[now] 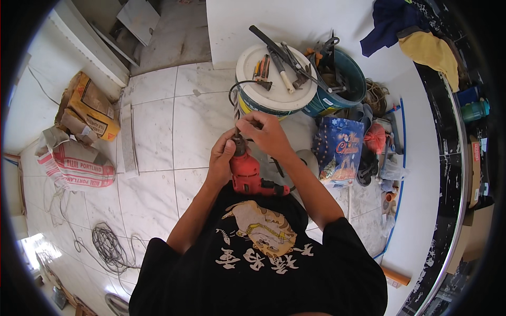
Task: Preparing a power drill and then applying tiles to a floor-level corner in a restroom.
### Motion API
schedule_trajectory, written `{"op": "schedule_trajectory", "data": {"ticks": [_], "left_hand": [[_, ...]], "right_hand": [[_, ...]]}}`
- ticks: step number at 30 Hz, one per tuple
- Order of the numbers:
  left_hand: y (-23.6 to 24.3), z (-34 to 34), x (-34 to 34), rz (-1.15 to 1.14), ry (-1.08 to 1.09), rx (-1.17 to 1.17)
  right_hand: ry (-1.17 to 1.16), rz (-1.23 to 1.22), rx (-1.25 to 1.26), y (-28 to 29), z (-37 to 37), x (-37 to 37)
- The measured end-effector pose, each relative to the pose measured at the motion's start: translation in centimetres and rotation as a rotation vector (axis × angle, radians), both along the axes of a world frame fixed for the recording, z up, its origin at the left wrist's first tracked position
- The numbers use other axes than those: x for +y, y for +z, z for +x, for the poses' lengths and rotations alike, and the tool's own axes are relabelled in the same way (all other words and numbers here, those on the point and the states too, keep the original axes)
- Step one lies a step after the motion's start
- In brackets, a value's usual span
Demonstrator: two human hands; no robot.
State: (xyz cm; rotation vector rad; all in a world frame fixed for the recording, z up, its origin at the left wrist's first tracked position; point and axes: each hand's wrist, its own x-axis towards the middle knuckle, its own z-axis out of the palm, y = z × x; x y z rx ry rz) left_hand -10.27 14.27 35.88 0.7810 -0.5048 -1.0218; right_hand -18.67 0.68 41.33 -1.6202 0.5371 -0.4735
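a person in a black cotton-looking shirt with a cartoon cat printed on it holds a red drill close in front of the body. its casing is smooth and hard, with black parts toward the handle. the left hand has its grip clamped around the dark metal chuck; the right hand has its grip closed, fingertips together at the lower end of the spiral steel drill bit, which points away from the person.

just beyond the bit stands a round bucket with a flat, smudged white lid. on the lid lie hand tools, some with orange and black handles, and a black plug on a curved cord. touching it, an open blue-green bucket is crammed with more tools. nearer the person is a glossy blue printed bag.

the floor is pale, grey-veined tile, dusty in places. to the left slump a crumpled cement sack and a torn brown-and-yellow one, with tangled wire below. a plain white wall rises behind the buckets.
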Motion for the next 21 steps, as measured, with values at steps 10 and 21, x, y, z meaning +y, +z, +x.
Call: {"op": "schedule_trajectory", "data": {"ticks": [10,21], "left_hand": [[0.6,0.2,0.4,0.024,0.002,-0.034],[0.2,0.4,-0.4,0.030,-0.053,-0.016]], "right_hand": [[-0.003,0.185,0.073,-0.1,-4.4,-0.4],[0.074,-0.722,-0.058,0.1,-4.0,0.4]]}}
